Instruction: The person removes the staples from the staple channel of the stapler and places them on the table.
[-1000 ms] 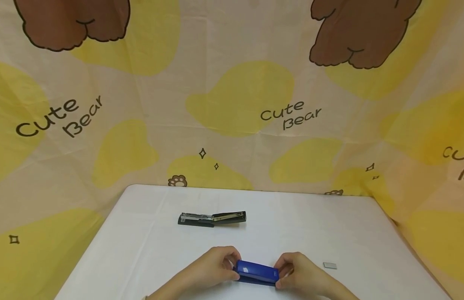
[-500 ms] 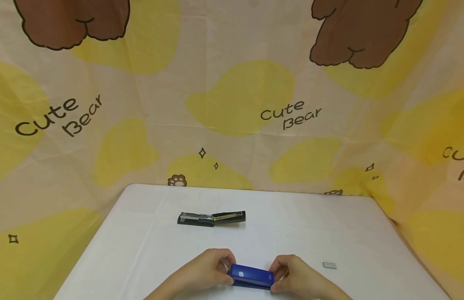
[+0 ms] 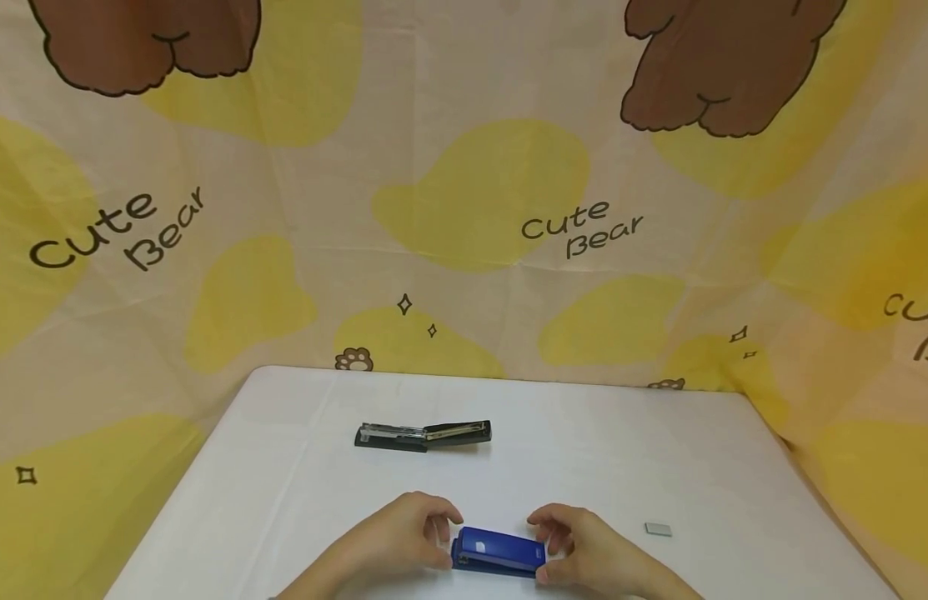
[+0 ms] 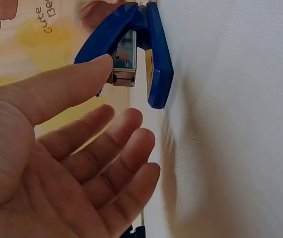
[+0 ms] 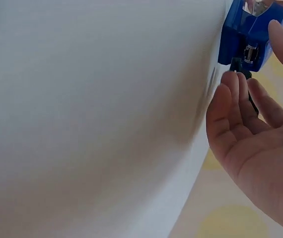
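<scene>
On the white table near its front sits a blue stapler (image 3: 503, 548), its top arm raised slightly above the base. My left hand (image 3: 399, 537) is beside the stapler's left end, fingers spread and loosely bent. In the left wrist view the thumb (image 4: 77, 87) overlaps the blue top arm; whether it touches is unclear. A metal magazine (image 4: 125, 57) shows between top and base. At the other end, my right hand (image 3: 594, 550) curves around the stapler's rear without a grip. The right wrist view shows its fingertips (image 5: 231, 79) just short of the blue rear end (image 5: 253, 42).
A black stapler (image 3: 392, 437), folded wide apart, lies farther back on the white table (image 3: 283, 500). A small grey strip of staples (image 3: 658, 529) lies to the right of my right hand. Behind the table hangs a yellow and beige bear-print cloth (image 3: 464, 200).
The blue stapler has shifted a little left and toward me between both hands. In the last half second the fingers have loosened and come away from its ends.
</scene>
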`<move>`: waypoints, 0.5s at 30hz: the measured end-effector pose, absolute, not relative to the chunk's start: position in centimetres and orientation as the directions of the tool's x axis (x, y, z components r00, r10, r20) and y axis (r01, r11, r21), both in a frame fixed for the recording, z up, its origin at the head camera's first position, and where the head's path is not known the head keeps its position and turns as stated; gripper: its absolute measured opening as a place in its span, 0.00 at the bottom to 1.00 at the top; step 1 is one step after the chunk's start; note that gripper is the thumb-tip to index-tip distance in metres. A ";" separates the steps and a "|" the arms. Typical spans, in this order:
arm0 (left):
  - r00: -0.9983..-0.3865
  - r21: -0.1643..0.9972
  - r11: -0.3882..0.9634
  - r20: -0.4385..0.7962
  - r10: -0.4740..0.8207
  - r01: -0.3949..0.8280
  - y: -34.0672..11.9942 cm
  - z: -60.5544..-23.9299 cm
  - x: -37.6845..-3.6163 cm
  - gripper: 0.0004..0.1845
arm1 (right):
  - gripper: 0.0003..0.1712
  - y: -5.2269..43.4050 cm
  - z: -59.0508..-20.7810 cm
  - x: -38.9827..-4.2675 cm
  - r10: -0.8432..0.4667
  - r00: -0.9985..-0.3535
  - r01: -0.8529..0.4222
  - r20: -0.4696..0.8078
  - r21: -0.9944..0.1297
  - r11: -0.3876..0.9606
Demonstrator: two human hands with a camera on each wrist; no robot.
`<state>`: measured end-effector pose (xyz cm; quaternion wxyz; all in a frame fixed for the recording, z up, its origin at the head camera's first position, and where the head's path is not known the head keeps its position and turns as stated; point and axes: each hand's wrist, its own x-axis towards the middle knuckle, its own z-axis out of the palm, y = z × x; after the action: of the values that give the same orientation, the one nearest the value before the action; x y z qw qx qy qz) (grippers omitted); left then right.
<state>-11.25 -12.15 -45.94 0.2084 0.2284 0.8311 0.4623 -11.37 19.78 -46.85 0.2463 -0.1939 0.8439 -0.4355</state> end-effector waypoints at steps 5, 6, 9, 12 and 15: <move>-0.833 0.847 0.495 -0.124 0.540 0.195 -12.5 -46.0 -11.3 0.20 | 0.29 19.2 -46.4 -11.3 -0.528 -0.830 -0.162 -0.182 -0.826 0.540; -0.836 0.846 0.497 -0.124 0.535 0.192 -12.5 -46.1 -11.3 0.20 | 0.28 19.0 -46.3 -11.2 -0.522 -0.834 -0.156 -0.180 -0.830 0.535; -0.845 0.844 0.507 -0.133 0.518 0.177 -12.5 -46.4 -11.3 0.19 | 0.27 18.4 -46.0 -11.0 -0.506 -0.842 -0.136 -0.185 -0.836 0.531; -0.844 0.846 0.507 -0.145 0.516 0.165 -12.4 -46.7 -11.3 0.18 | 0.26 17.8 -45.9 -10.8 -0.494 -0.842 -0.087 -0.217 -0.849 0.521; -0.839 0.847 0.511 -0.168 0.518 0.147 -12.1 -47.1 -11.2 0.17 | 0.24 17.2 -46.0 -10.7 -0.485 -0.840 -0.043 -0.244 -0.860 0.508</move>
<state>-11.23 -12.12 -47.09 0.2049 0.1968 0.8447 0.4537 -10.72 17.23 -46.01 0.2349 -0.1579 0.8361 -0.4700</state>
